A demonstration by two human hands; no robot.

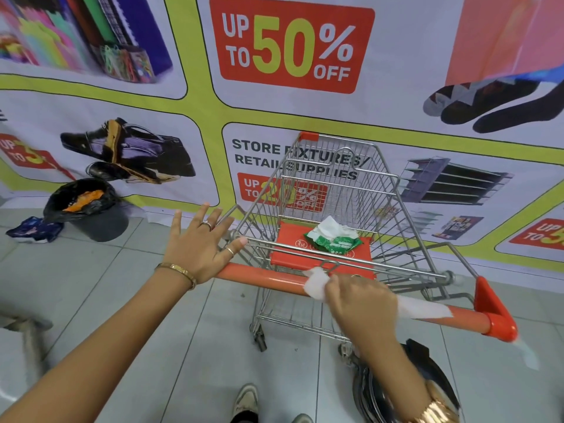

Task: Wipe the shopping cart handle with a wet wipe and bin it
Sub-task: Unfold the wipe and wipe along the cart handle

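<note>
Two banner panels (290, 44) read "UP TO 50% OFF", "STORE FIXTURES/".

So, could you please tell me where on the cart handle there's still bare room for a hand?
Bare handle lies between the left hand and the wipe. The right hand and wipe crowd the middle and right stretch to the end cap.

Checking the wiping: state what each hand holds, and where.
Right hand presses the wet wipe by its middle onto the handle. Left hand holds nothing.
</note>
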